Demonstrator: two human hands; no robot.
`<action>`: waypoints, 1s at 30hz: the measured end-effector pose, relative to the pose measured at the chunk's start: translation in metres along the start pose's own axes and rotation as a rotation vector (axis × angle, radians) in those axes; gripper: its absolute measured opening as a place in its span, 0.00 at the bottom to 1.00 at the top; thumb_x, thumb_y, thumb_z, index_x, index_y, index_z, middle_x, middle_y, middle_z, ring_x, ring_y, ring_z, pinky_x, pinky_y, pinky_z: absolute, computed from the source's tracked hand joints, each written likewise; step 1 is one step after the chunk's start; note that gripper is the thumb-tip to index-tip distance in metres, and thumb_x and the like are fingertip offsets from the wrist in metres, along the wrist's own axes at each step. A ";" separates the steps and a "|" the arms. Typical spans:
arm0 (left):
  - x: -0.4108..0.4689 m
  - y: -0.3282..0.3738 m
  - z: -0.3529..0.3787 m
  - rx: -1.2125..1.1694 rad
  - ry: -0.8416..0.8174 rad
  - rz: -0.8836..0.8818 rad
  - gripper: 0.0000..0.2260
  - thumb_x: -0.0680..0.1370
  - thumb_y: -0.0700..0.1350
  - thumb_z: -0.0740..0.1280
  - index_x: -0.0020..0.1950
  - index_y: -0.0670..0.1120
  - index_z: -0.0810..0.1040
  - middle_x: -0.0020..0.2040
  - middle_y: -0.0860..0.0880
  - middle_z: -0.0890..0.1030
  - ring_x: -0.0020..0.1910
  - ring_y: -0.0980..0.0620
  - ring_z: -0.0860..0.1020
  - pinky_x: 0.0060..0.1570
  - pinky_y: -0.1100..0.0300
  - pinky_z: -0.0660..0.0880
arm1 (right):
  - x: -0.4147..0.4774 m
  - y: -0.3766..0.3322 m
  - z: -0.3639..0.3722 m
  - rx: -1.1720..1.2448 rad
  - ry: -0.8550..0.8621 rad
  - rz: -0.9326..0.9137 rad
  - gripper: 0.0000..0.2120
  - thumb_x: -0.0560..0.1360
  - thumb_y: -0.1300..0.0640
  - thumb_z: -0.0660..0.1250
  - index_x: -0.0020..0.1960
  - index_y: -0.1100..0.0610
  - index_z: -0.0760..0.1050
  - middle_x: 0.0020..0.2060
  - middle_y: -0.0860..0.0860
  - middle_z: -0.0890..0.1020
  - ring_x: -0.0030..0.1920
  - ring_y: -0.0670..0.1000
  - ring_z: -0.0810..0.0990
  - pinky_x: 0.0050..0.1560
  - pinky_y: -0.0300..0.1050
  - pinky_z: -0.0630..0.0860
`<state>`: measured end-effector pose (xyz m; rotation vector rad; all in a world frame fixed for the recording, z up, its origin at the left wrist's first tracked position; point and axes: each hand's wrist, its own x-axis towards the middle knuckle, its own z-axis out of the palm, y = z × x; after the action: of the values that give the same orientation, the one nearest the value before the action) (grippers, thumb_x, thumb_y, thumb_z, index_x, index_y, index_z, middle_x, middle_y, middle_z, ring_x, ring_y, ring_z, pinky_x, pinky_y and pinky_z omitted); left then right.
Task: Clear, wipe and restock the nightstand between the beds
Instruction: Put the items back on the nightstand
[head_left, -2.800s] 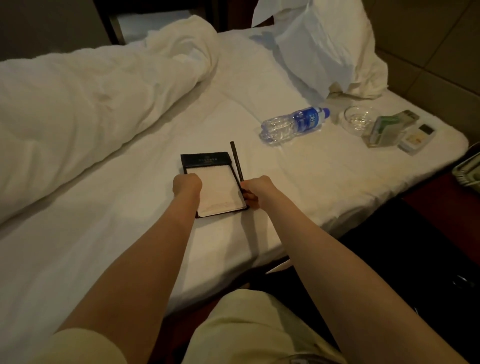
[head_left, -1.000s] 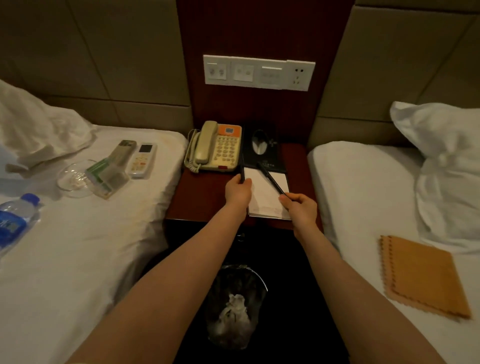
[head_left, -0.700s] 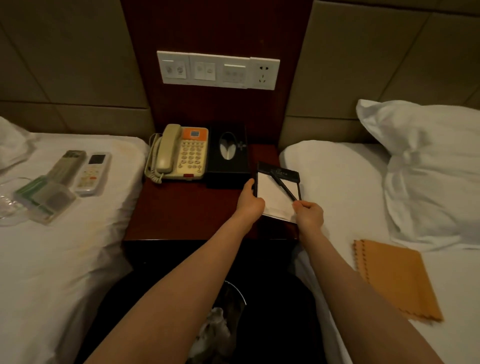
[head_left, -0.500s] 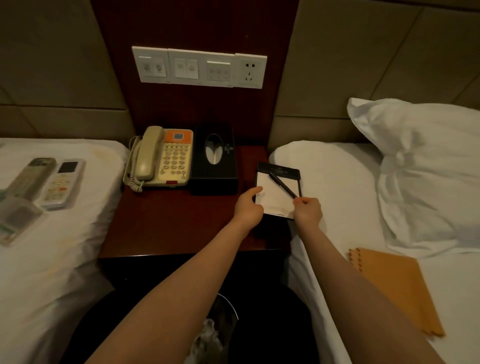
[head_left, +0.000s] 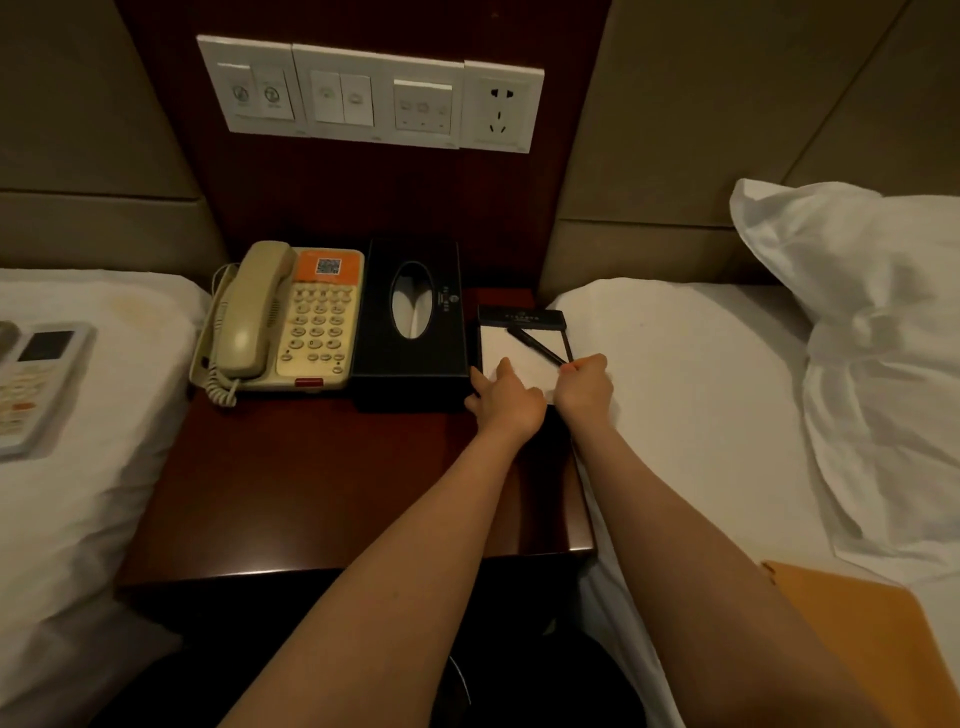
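- While the right hand (head_left: 584, 387) pinches the near end of the pen (head_left: 535, 345) w/ curled fingers, the pen lies across the notepad (head_left: 511, 353), not yet let go.
- Meanwhile the left hand (head_left: 506, 397) holds the pad's near left corner: thumb at the side edge, one finger flat on the paper.
- Where: the notepad sits at the back right corner of the nightstand (head_left: 311, 467) surface. The tissue box (head_left: 447, 332) is just beside it on the left, and the right bed (head_left: 701, 415) is close along its right edge.
- Risk 1: the pen looks round and lies loose on the paper. Released w/ a flick, it prob. rolls off the pad's right side. B/c the mattress is right there, it could drop btwn surface and bed.
- Risk 2: pushing the pad further left would shove the tissue box toward the phone (head_left: 291, 322). Can't tell if those two touch.
- Risk 3: the top sheet may crease if the pad is slid w/ that finger pressing on it.
- Pointing: the notepad's long axis runs front to back, w/ the dark header strip toward the wall, roughly square w/ the surface edge.
- The pen's long axis is diagonal: far end up-left by the header, near end down-right at the pad's right edge. Can't tell which end is the tip.
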<state>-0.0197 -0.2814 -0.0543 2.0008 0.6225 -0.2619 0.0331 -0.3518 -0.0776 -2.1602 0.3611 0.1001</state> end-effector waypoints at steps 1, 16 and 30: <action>0.004 -0.001 0.002 0.026 -0.015 -0.011 0.26 0.81 0.42 0.55 0.78 0.49 0.51 0.78 0.44 0.41 0.74 0.36 0.50 0.70 0.50 0.61 | 0.004 -0.002 0.003 -0.015 -0.001 -0.015 0.13 0.80 0.63 0.53 0.63 0.66 0.65 0.60 0.63 0.75 0.60 0.61 0.74 0.54 0.48 0.70; 0.024 -0.010 0.013 0.058 0.110 -0.026 0.24 0.82 0.46 0.50 0.78 0.47 0.50 0.78 0.43 0.49 0.72 0.40 0.63 0.63 0.49 0.68 | 0.034 0.007 0.035 -0.368 0.049 -0.260 0.10 0.81 0.60 0.54 0.58 0.66 0.66 0.54 0.62 0.78 0.53 0.61 0.78 0.43 0.48 0.69; 0.023 -0.012 -0.002 -0.166 0.118 0.048 0.24 0.78 0.39 0.60 0.73 0.43 0.59 0.67 0.40 0.70 0.63 0.41 0.72 0.56 0.54 0.73 | 0.040 0.004 0.024 -0.687 -0.041 -0.499 0.11 0.79 0.61 0.60 0.52 0.67 0.77 0.54 0.61 0.75 0.55 0.59 0.74 0.46 0.47 0.70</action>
<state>-0.0067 -0.2676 -0.0719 1.8779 0.6480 -0.0610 0.0712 -0.3436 -0.1028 -2.8518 -0.2937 -0.0215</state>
